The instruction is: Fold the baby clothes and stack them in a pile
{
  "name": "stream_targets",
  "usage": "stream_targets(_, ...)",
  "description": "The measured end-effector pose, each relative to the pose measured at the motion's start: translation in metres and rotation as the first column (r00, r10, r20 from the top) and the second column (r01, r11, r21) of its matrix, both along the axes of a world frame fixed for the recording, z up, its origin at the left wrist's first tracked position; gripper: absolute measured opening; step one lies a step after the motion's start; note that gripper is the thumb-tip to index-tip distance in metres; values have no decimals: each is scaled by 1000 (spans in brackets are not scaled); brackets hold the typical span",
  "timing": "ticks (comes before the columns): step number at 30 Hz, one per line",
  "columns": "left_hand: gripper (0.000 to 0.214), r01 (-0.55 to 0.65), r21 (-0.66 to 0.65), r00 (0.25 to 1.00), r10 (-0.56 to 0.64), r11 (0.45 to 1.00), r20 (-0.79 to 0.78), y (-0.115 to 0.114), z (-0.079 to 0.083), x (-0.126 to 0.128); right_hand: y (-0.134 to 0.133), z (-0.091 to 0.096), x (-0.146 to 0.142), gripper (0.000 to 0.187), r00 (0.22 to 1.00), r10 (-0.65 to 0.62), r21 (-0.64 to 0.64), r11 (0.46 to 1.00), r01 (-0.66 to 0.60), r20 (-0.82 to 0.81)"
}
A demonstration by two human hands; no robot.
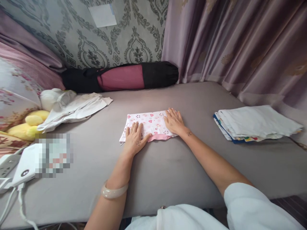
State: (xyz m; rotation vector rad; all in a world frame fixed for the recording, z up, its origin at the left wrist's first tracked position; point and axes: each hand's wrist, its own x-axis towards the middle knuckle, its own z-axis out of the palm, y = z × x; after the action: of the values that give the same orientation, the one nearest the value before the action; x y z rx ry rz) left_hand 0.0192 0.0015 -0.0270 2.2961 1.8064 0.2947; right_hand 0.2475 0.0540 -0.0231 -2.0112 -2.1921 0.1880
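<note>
A small folded cloth (150, 123), white with pink hearts and a pink hem, lies flat on the grey bed sheet (168, 166). My left hand (135, 138) rests flat on its near left part, fingers spread. My right hand (174, 121) presses flat on its right end, fingers stretched out. Neither hand holds anything. A pale bangle (114, 191) sits on my left wrist.
A stack of folded cloths (254, 123) lies to the right. Loose white garments (74, 108) and a yellow plush toy (28, 124) are at the left. A black and maroon rolled bag (120, 78) lies against the wall. A white power strip with cables (16, 169) sits near left. Curtains (240, 41) hang behind.
</note>
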Motion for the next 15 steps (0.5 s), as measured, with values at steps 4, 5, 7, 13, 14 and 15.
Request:
stream_targets(4, 72, -7, -10, 1000, 7, 1000, 12, 1, 0, 0, 1, -6, 14, 60, 999, -32, -14, 999, 32, 23)
stream_targets(5, 72, -9, -15, 1000, 9, 1000, 16, 1, 0, 0, 2, -8, 15, 60, 999, -31, -19, 999, 32, 18)
stream_targets(7, 72, -11, -18, 1000, 11, 1000, 26, 1, 0, -1, 3, -13, 16, 60, 1000, -25, -12, 1000, 25, 4)
stream_targets(13, 64, -16, 32, 996, 13, 999, 89, 3, -3, -3, 7, -13, 19, 57, 986, -18, -12, 1000, 17, -168)
stream_targets(14, 61, -20, 49, 993, 15, 999, 114, 4, -4, -4, 8, -11, 22, 55, 969, -44, -25, 999, 39, -245)
stream_targets(15, 57, -29, 69, 989, 19, 997, 147, 5, -4, -5, 9, -7, 26, 53, 940, -86, -40, 996, 77, -331)
